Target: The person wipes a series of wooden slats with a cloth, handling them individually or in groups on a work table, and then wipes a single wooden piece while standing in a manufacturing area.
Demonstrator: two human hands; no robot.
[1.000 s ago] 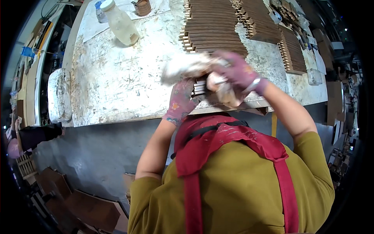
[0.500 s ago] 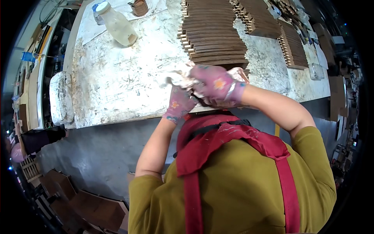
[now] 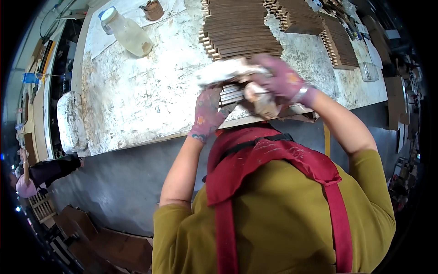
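Note:
My left hand [image 3: 208,112], in a purple flowered glove, is closed on the left end of a wooden piece [image 3: 232,94] at the table's front edge. Pale bars show at that end; the rest is dark and mostly covered. A crumpled whitish rag [image 3: 226,72] is bunched in my right hand [image 3: 283,80], also gloved and blurred by motion. The rag drapes over the piece and hangs down on its near side. Just beyond my hands lies a long row of dark brown wooden pieces [image 3: 242,32] with light pegs along the left side.
On the worn white table [image 3: 150,91], a jar of cloudy liquid [image 3: 130,36] and a small brown pot [image 3: 153,10] stand at the far left. More pegged wooden stacks [image 3: 340,43] and a clear container [image 3: 368,71] sit at the right. Cardboard boxes [image 3: 109,246] and another person [image 3: 34,178] are at left.
My right hand has moved right and slightly away with the rag, uncovering the pale bars of the wooden piece. My left hand stays almost in place. The view has shifted slightly.

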